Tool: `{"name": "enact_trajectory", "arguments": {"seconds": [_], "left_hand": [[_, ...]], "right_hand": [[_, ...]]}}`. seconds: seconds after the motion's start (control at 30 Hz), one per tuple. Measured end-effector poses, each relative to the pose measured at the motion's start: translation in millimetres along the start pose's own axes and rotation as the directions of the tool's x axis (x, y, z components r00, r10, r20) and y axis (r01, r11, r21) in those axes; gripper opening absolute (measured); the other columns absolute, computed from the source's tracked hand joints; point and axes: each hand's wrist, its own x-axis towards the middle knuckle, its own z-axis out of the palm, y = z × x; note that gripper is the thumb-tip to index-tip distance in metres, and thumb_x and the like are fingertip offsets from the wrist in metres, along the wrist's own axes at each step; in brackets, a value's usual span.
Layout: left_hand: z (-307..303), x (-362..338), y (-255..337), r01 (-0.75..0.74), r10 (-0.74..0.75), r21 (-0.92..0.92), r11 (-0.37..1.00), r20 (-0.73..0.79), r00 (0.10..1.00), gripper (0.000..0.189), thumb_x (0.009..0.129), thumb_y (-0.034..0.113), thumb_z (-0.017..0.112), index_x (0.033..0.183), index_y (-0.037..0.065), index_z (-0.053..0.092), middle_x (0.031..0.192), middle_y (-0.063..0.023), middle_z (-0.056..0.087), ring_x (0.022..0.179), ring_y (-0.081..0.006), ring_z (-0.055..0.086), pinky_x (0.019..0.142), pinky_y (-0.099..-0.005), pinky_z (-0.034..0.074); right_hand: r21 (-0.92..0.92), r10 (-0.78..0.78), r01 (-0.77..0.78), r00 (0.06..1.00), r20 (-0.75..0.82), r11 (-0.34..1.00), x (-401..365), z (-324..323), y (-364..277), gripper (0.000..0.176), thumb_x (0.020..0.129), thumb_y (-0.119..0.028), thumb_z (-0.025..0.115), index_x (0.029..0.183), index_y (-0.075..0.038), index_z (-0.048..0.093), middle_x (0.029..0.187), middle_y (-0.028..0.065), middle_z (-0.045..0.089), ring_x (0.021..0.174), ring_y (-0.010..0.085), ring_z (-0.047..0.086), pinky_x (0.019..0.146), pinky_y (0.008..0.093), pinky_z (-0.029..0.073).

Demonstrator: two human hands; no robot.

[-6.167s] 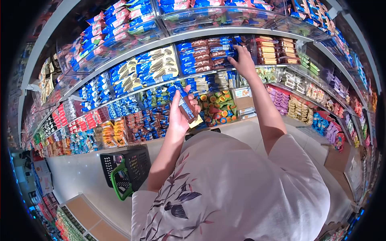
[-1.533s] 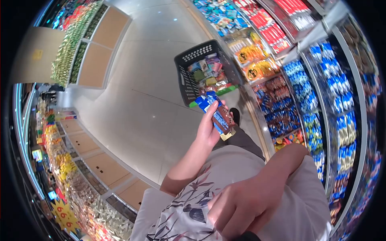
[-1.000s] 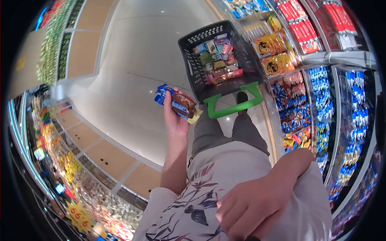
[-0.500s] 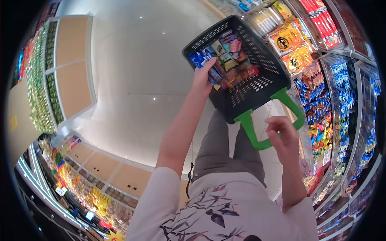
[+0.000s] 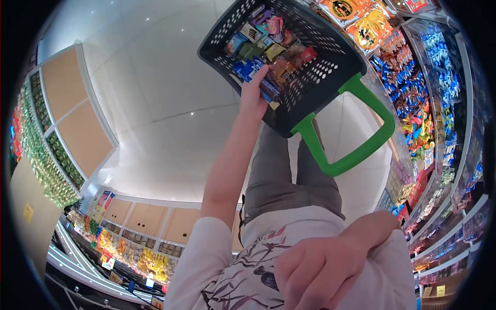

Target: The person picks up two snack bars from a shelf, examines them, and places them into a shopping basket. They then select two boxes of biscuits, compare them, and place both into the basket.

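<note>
A dark grey shopping basket [image 5: 284,116] with round holes and a green handle [image 5: 356,155] is tilted in front of my legs. Inside it lie several small snack packets [image 5: 274,50] in mixed colours. At its left side my left hand [image 5: 253,95] is closed on blue snack packets [image 5: 248,68], its thumb over them; the other fingers are mostly hidden. Close to my chest, my right hand [image 5: 323,266] has its fingers curled downward. The fingertips are out of sight, and I cannot see whether anything is in them.
Shelves on the right hold orange packs [image 5: 367,31] and many blue-wrapped sweets [image 5: 398,67]. Wooden cabinets [image 5: 82,132] with green packets [image 5: 46,150] line the left. A counter with yellow packets [image 5: 155,261] curves at the lower left. Pale tiled floor [image 5: 155,93] lies between.
My right hand has moved from beside the green handle down to my chest, its fingers now curled. The basket and my left hand appear slightly higher and further left in view.
</note>
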Motion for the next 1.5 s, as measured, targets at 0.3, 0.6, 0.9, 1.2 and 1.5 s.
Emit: {"name": "enact_trajectory", "arguments": {"seconds": [0.3,0.6,0.9,1.2,1.5], "left_hand": [[3.1,36.0,-8.9,0.029,-0.029,0.004,1.000,0.001,1.000,0.019,0.086,0.015,0.066,0.100,0.002,0.060,0.087,-0.0053,0.064,0.079,-0.0168,0.064,0.072,-0.0317,0.052],[-24.5,95.9,-37.0,0.072,-0.072,0.034,0.997,-0.029,0.997,0.020,0.087,0.015,0.065,0.102,0.003,0.058,0.085,-0.0077,0.064,0.076,-0.0242,0.066,0.067,-0.0409,0.056],[-64.1,181.4,-71.4,0.002,0.047,0.245,0.970,-0.195,0.980,0.021,0.078,0.004,0.068,0.096,0.001,0.057,0.081,-0.0079,0.063,0.068,-0.0247,0.064,0.057,-0.0390,0.054],[-140.5,304.8,-68.2,-0.034,-0.073,-0.296,0.955,-0.343,0.936,0.030,0.088,0.022,0.059,0.113,0.006,0.056,0.111,-0.0115,0.062,0.099,-0.0318,0.060,0.093,-0.0516,0.045],[-160.3,360.5,-56.1,-0.341,0.059,-0.573,0.745,-0.453,0.890,0.031,0.092,0.028,0.050,0.115,0.009,0.054,0.111,-0.0095,0.061,0.101,-0.0298,0.058,0.093,-0.0464,0.045]], "right_hand": [[0.038,0.031,-0.026,0.990,-0.138,0.999,-10.6,-19.2,-5.9,0.021,0.091,-0.018,0.059,0.075,-0.005,0.054,0.082,0.0089,0.060,0.072,0.0272,0.056,0.062,0.0387,0.043],[0.060,0.148,-0.137,0.958,-0.244,0.989,-20.4,-48.0,-12.9,0.012,0.089,-0.016,0.061,0.088,-0.004,0.058,0.086,0.0090,0.063,0.073,0.0267,0.058,0.064,0.0382,0.044],[-0.688,-0.274,-0.725,0.661,-0.699,0.005,-71.9,-109.4,-39.8,0.013,0.078,0.003,0.060,0.091,-0.001,0.061,0.079,0.0089,0.063,0.063,0.0201,0.057,0.056,0.0293,0.043],[-0.660,-0.315,-0.694,0.719,-0.620,-0.286,-115.5,-136.5,-35.7,0.009,0.075,0.001,0.058,0.084,-0.002,0.060,0.063,0.0052,0.054,0.049,0.0200,0.048,0.046,0.0292,0.037],[-0.684,-0.305,-0.632,0.775,-0.553,-0.364,-119.5,-139.4,-34.8,0.011,0.079,-0.012,0.056,0.077,-0.001,0.057,0.058,0.0057,0.052,0.050,0.0199,0.046,0.047,0.0304,0.033]]}}
